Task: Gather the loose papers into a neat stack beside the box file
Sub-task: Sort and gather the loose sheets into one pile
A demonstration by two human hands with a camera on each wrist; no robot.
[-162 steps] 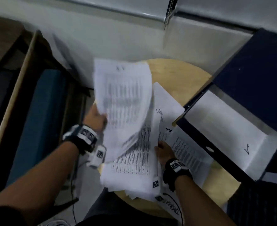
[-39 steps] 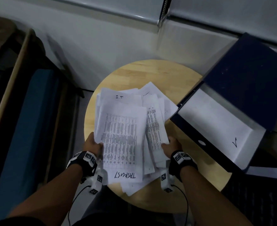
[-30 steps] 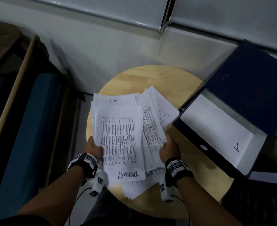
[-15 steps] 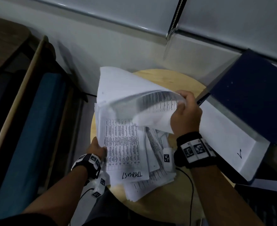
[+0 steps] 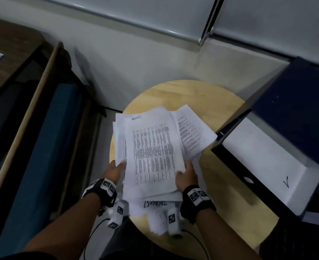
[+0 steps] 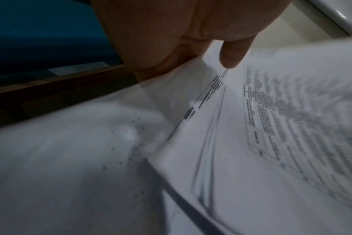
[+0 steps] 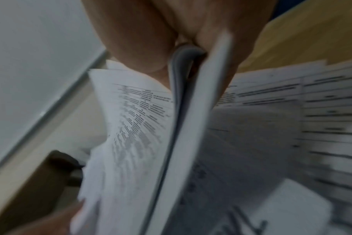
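Note:
A pile of white printed papers (image 5: 153, 152) lies on the round wooden table (image 5: 185, 94), its edges uneven, with a sheet marked in handwriting poking out at the near side. My left hand (image 5: 115, 170) holds the pile's left edge, thumb on top; in the left wrist view the thumb (image 6: 231, 54) presses the papers (image 6: 231, 143). At the right edge my right hand (image 5: 185, 177) grips several sheets, and the right wrist view shows the bent papers (image 7: 183, 98) pinched between thumb and fingers. The dark blue box file (image 5: 295, 124) lies open just right of the pile.
A white sheet with a tick mark lies inside the box file's lid (image 5: 264, 162). Left of the table stands a wooden frame with a blue cushion (image 5: 42, 147). A grey wall and a blind cord (image 5: 205, 25) are behind. Bare tabletop (image 5: 230, 212) shows at the near right.
My right hand has come down from the raised, curled sheets to the pile's right edge. Those sheets now lie flat on top, covering the earlier top page. My left hand has stayed at the left edge.

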